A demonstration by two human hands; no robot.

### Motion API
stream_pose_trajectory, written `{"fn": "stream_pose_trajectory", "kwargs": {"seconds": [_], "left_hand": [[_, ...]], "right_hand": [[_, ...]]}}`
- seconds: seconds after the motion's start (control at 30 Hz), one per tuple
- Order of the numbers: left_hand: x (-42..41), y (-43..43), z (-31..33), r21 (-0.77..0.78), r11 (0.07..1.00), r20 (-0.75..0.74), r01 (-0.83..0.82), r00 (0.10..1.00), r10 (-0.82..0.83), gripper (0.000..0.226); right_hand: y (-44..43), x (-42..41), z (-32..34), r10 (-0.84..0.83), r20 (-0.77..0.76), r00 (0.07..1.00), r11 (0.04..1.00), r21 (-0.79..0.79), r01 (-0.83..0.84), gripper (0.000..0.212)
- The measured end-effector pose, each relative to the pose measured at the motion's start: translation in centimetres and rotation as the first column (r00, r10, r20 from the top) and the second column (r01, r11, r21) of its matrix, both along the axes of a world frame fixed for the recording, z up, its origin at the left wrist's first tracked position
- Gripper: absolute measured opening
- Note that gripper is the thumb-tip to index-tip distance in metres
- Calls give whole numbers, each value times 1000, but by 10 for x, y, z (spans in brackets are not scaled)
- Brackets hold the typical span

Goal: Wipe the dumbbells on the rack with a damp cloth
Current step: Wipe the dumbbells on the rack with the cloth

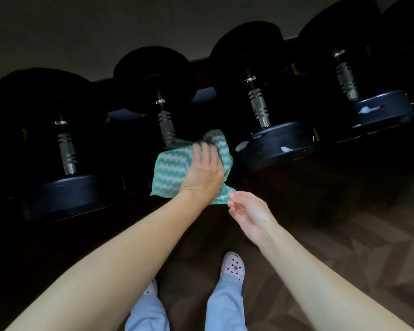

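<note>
Several black dumbbells with silver handles lie side by side on a dark rack (pixel 296 161). A green and white striped cloth (pixel 171 170) covers the near head of the second dumbbell (pixel 165 123) from the left. My left hand (pixel 202 173) lies flat on the cloth and presses it against that head. My right hand (pixel 247 212) pinches the cloth's lower right corner between thumb and fingertips. The dumbbell to the right (pixel 258 106) carries white smears on its near head, as does the one beyond it (pixel 347 77).
Another dumbbell (pixel 66 149) lies at the left end of the rack. A pale wall rises behind the rack. Below are my legs in light blue trousers and a pale clog (pixel 232 265) on dark patterned flooring.
</note>
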State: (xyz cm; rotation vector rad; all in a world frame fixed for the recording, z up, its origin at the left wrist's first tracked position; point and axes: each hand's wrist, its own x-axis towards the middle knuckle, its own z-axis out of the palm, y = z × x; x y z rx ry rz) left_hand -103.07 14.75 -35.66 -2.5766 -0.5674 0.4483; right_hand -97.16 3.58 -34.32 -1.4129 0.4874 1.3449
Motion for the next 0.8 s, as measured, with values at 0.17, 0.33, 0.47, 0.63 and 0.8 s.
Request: {"fn": "stream_pose_trajectory", "kwargs": {"seconds": [0.17, 0.33, 0.47, 0.63, 0.8], "left_hand": [[35, -12, -13, -22, 994, -472, 103, 876, -101, 56], [41, -14, -24, -113, 974, -627, 196, 747, -223, 57], [38, -14, -16, -170, 963, -612, 210, 743, -271, 52], [23, -15, -5, -233, 948, -510, 216, 803, -308, 46], [-15, -15, 9, -207, 956, -294, 209, 919, -264, 58]], "right_hand": [[-12, 14, -12, 22, -43, 999, 999, -38, -24, 10], [-11, 13, -19, -1, -67, 998, 999, -34, -1, 14], [-14, 10, -13, 2, -65, 998, 999, -36, -4, 11], [-13, 11, 4, 74, -12, 997, 997, -38, -74, 17], [-9, -1, 22, 187, 20, 982, 982, -20, -186, 20]]}}
